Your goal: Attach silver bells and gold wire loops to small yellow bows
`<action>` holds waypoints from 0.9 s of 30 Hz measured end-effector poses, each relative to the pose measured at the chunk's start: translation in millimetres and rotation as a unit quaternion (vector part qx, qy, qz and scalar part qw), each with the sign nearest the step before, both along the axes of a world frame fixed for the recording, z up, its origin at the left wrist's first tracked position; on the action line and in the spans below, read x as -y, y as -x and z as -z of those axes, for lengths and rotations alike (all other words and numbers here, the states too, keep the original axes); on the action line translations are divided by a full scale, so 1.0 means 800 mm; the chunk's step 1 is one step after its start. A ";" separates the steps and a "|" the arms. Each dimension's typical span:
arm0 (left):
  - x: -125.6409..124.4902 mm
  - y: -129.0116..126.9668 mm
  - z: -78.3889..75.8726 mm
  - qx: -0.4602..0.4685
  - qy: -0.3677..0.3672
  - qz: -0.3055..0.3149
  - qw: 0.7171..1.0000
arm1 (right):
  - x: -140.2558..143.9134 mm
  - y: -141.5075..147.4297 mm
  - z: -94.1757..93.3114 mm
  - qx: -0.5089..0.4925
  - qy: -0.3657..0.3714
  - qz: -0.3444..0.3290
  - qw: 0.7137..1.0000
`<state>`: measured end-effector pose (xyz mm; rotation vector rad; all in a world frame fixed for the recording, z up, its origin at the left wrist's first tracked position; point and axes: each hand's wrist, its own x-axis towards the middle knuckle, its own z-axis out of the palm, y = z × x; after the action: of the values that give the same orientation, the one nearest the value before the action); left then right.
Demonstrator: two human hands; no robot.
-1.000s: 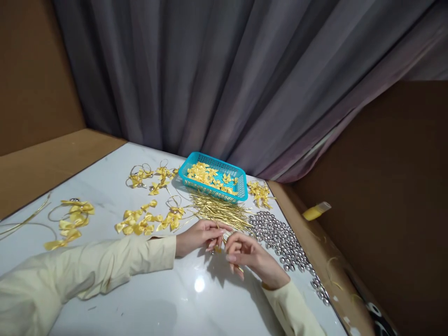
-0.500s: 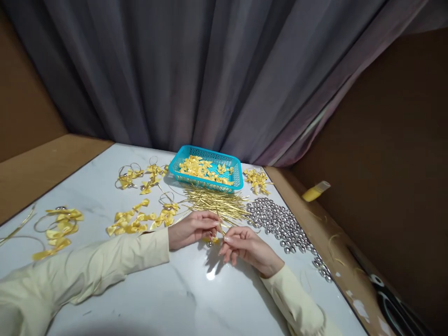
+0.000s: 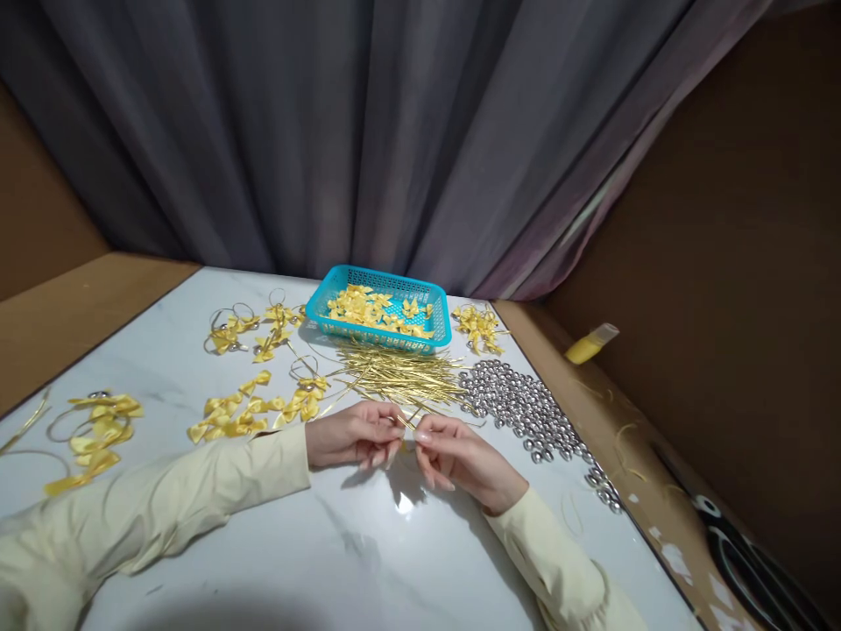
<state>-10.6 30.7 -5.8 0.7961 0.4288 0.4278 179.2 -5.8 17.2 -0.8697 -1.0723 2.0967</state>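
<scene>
Between my two hands, above the near middle of the white table (image 3: 315,561), is a thin gold tie (image 3: 407,422). My left hand (image 3: 358,434) pinches it from the left with thumb and forefinger. From the right, my right hand (image 3: 463,456) grips it the same way, fingertips almost touching the other hand's. A speck of yellow shows under the fingers; what it belongs to is mostly hidden. Just beyond the hands lies a heap of gold ties (image 3: 400,372). Silver bells (image 3: 519,403) are spread to the right of it.
A blue plastic basket (image 3: 314,308) at the back holds yellow ribbon bows (image 3: 361,308). More bows (image 3: 236,412) lie to the left, some with loops and bells. Another bow cluster (image 3: 478,327) is right of the basket. A yellow tube (image 3: 591,343) and black-handled scissors (image 3: 742,561) are off the table's right edge.
My hands have drawn closer together, and the gold tie now lies more slanted between the fingertips. A yellow bow with a silver ball beneath them has become mostly hidden. The view has shifted slightly.
</scene>
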 end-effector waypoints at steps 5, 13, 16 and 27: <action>-0.002 0.001 0.001 0.022 0.001 -0.030 0.999 | 0.004 -0.007 -0.008 0.020 0.017 0.004 1.000; -0.008 0.005 0.006 0.114 0.037 0.023 0.993 | 0.003 -0.006 -0.009 0.001 -0.007 0.075 0.997; -0.006 0.005 0.002 0.115 0.041 0.032 0.992 | 0.002 -0.007 -0.007 0.002 0.009 0.048 0.999; -0.001 0.002 0.005 0.054 0.015 0.079 0.995 | 0.002 -0.013 -0.017 0.055 0.006 -0.041 0.998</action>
<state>-12.4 31.7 -10.1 0.7677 0.2683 0.3139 189.3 -7.3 30.8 -0.9712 -1.1719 2.1460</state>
